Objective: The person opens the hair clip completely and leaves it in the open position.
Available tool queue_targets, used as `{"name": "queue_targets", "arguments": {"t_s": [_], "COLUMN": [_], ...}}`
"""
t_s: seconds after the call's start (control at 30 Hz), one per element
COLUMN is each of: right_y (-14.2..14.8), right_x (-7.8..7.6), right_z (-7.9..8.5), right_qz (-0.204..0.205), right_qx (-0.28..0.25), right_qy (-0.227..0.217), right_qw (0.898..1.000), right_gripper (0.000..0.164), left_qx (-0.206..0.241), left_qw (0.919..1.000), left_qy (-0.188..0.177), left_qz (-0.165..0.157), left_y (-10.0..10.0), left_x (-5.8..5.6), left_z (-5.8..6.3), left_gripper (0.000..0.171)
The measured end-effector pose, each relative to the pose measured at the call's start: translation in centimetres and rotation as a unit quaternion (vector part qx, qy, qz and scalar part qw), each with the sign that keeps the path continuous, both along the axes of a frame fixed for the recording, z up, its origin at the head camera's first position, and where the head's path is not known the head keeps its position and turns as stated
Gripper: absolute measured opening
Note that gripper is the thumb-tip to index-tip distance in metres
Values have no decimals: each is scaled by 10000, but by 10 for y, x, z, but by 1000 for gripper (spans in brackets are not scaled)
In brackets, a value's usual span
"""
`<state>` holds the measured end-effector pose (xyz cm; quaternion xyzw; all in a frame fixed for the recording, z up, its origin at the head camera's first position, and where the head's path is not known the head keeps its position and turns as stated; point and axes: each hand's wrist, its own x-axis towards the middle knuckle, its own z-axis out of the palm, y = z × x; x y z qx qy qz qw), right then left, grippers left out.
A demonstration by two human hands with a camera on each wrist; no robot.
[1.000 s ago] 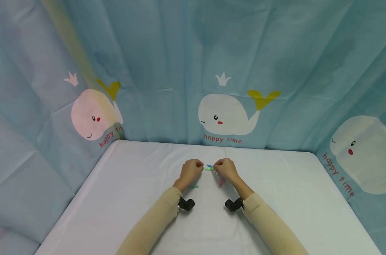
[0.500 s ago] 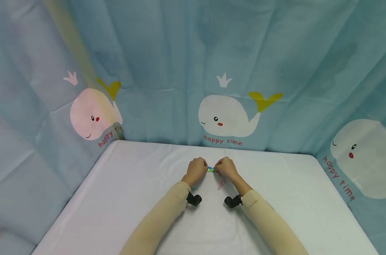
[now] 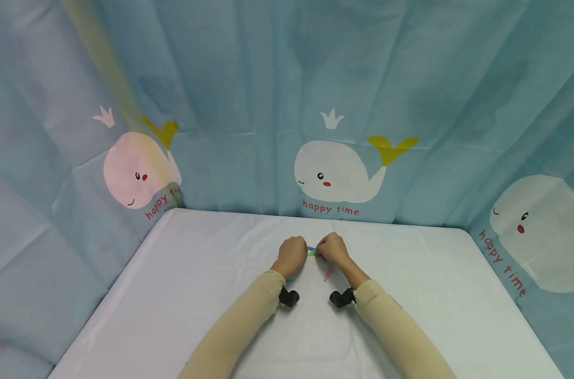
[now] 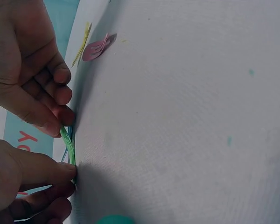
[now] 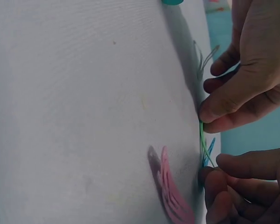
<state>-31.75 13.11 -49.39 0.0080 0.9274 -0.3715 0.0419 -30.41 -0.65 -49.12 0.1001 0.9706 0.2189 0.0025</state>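
Observation:
A thin bundle of green strands (image 4: pixel 69 144) stretches between the two hands, low over the white table. My left hand (image 3: pixel 290 255) pinches its left end between thumb and fingertips; in the left wrist view this left hand (image 4: pixel 28 182) is the lower one. At the other end my right hand (image 3: pixel 333 248) pinches the strands, its fingertips partly hiding them in the right wrist view. Just behind the green bundle lies a blue strip-like piece (image 5: pixel 209 151). A pink piece with several narrow prongs or strands (image 5: pixel 173 196) lies on the table near my right hand.
Crossed yellow strands (image 4: pixel 82 44) lie beyond the pink piece, and thin looped strands (image 5: pixel 203 60) show beyond my left hand. A teal piece (image 4: pixel 115 220) is mostly cut off. A blue whale-print curtain (image 3: pixel 249 158) borders the white table (image 3: pixel 197 295).
My left hand has come in from the left toward my right hand, so the gap between them is narrower and less green shows. The right hand has barely moved.

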Motion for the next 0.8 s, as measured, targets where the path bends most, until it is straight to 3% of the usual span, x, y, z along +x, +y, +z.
{"name": "queue_targets", "arguments": {"t_s": [0.23, 0.43, 0.8], "right_y": [3, 8, 15], "right_x": [1, 2, 1], "right_z": [-6, -8, -8], "right_qz": [-32, -91, -73], "right_qx": [-583, -1355, -2125], "right_qy": [-257, -586, -978], "right_qw": [9980, 9890, 9722], "right_gripper": [6, 9, 13], "left_qx": [-8, 71, 767], "left_qw": [10000, 9999, 9969], "left_qy": [-68, -54, -152], "left_qz": [-23, -65, -93], "left_y": [0, -2, -9], "left_x": [2, 4, 2], "left_z": [-2, -3, -2], "left_gripper": [11, 8, 8]}}
